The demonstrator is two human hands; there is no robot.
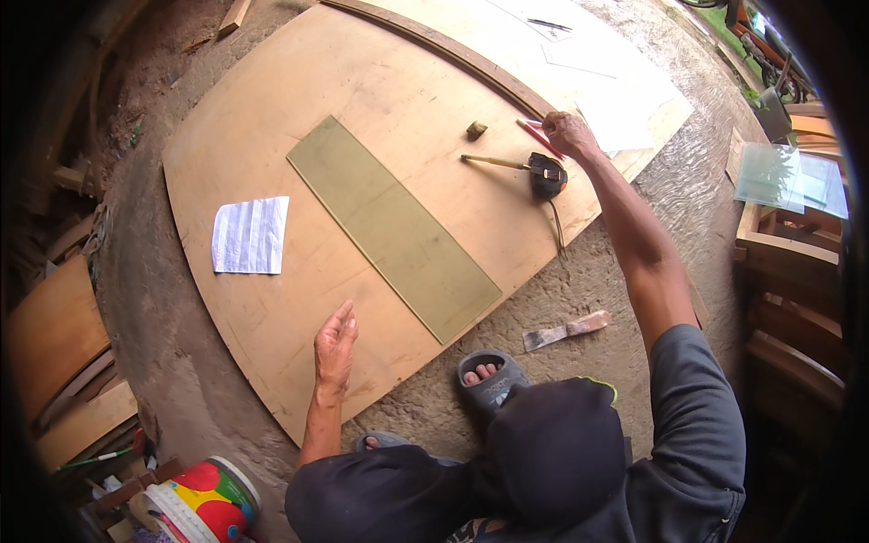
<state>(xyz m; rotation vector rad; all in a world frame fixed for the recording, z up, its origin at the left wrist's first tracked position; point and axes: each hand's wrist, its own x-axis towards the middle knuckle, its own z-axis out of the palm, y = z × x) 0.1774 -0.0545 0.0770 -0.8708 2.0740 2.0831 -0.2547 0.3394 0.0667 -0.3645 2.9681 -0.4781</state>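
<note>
A makeshift workshop, seemingly open to daylight — a broad plywood board (235, 163) lies over a rough, uneven floor (163, 308), a tape measure (547, 177) near its right edge and a greenish pane (394, 226) across its middle. Beyond the left edge lies sawn timber (88, 423); off the right, a scraper (568, 331) on the floor — and glass sheets (769, 176) on a wooden frame (789, 251).

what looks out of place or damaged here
Nothing looks spilled. The flat tool lies on the ground near the right sandal, odd because the tape measure sits on the wooden board; it also looks scuffed. The white paper left of the greenish panel is creased.
</note>
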